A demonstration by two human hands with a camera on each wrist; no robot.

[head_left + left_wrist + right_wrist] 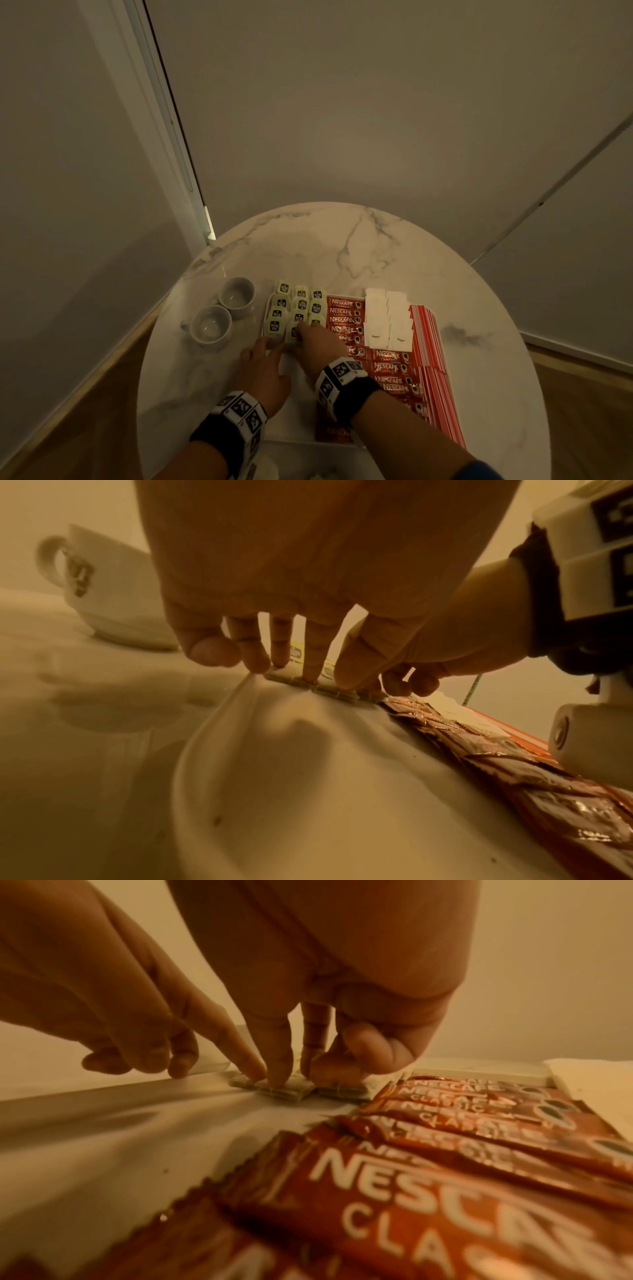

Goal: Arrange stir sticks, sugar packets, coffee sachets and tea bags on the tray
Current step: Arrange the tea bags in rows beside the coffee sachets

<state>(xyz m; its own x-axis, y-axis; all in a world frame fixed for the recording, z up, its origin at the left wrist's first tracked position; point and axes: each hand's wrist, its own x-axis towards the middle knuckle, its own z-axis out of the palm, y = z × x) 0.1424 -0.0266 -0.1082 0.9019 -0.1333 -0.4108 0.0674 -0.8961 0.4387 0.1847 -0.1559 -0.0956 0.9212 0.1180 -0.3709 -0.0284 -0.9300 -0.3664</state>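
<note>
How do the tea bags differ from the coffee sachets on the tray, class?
The tea bags are small, squarish and pale with dark labels; the coffee sachets are long, narrow and red with white lettering. The tea bags sit at the tray's far left corner in a grid; the sachets run in a column beside them. Both hands touch tea bags, not sachets. Both kinds lie flat.

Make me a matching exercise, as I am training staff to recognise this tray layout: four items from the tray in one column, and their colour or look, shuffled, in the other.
Items
1. tea bags
2. coffee sachets
3. sugar packets
4. stir sticks

Looks
A. plain white squares with a small printed word
B. pale squares with a dark label in the middle
C. long and thin, striped red and white
D. red with white brand lettering

Pairs: 1-B, 2-D, 3-A, 4-C
</note>
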